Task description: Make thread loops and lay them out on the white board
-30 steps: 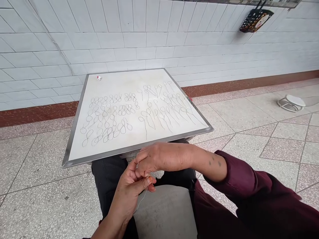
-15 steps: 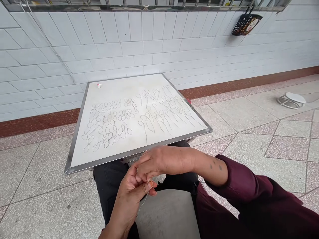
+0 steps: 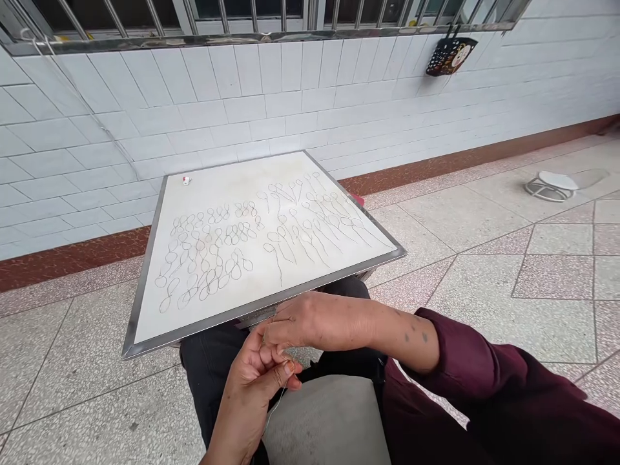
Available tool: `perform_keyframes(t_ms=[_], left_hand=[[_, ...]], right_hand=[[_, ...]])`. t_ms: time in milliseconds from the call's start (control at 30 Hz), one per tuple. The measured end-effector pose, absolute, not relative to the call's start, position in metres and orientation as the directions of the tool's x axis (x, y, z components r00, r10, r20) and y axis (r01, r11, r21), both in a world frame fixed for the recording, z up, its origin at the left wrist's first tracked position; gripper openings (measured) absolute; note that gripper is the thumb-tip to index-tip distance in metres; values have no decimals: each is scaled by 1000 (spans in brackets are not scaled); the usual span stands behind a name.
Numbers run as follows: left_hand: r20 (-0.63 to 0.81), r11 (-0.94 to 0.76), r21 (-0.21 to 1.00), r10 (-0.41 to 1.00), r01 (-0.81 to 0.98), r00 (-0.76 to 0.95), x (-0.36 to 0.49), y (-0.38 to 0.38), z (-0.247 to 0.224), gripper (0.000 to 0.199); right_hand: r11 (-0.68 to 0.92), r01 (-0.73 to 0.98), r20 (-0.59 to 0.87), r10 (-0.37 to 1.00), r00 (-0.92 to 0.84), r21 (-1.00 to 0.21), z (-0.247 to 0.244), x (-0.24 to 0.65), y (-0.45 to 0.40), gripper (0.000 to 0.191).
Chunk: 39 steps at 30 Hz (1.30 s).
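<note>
A thin pale wire or thread (image 3: pixel 274 409) hangs from the pinched thumb and fingers of my left hand (image 3: pixel 259 374), above my lap. My right hand (image 3: pixel 303 323) reaches across from the right, its fingers bent and closed against the fingertips of my left hand; the thin strand runs between them. On the white board (image 3: pixel 217 187) beyond my hands lie several thin dark looped pieces. Those on the left form double loops (image 3: pixel 167 294); those on the right have one loop and a long tail (image 3: pixel 277 258).
A small white and red object (image 3: pixel 186 181) lies at the board's far left corner. The board stands near a tiled wall (image 3: pixel 194 90). A dark bag (image 3: pixel 450 55) hangs at the upper right, and a low white stool (image 3: pixel 552 185) stands on the floor at the right.
The view has tilted up slightly, showing more of the window bars. My hands stay together, with my right hand's fingers slightly lifted from the left fingertips.
</note>
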<state>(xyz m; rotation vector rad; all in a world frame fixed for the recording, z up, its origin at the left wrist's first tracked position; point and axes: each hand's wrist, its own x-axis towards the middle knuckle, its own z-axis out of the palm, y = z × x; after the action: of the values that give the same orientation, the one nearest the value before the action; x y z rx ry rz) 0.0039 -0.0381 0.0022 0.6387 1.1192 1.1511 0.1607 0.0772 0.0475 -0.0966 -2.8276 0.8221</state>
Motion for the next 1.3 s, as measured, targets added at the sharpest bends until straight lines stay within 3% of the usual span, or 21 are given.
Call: perform_keyframes(t_ms=[233, 333, 633, 833, 967, 1067, 1167, 1300], left_hand=[[-347, 314, 879, 938, -359, -28, 4, -36, 0, 42], [-348, 306, 881, 936, -361, -55, 6, -37, 3, 47], [-346, 312, 888, 937, -337, -44, 4, -37, 0, 38], [-325, 288, 891, 945, -351, -48, 4, -36, -3, 39], [-316, 259, 891, 944, -374, -99, 1, -36, -5, 61], [-315, 254, 890, 943, -377, -108, -1, -36, -4, 64], [-298, 230, 894, 946, -385, -127, 0, -36, -2, 63], [-288, 214, 904, 945, -369, -158, 0, -35, -2, 65]], right_hand=[[859, 89, 210, 222, -952, -504, 40, 161, 74, 12], [872, 61, 222, 191, -956, -485, 40, 163, 74, 15], [889, 102, 210, 215, -954, -446, 32, 159, 69, 13], [843, 227, 179, 351, -919, -488, 26, 154, 63, 20], [680, 232, 244, 527, -814, -695, 16, 153, 63, 24], [587, 159, 287, 592, -753, -794, 11, 154, 63, 31], [576, 161, 314, 634, -707, -801, 7, 154, 59, 24], [669, 175, 465, 657, -594, -722, 0, 151, 51, 10]])
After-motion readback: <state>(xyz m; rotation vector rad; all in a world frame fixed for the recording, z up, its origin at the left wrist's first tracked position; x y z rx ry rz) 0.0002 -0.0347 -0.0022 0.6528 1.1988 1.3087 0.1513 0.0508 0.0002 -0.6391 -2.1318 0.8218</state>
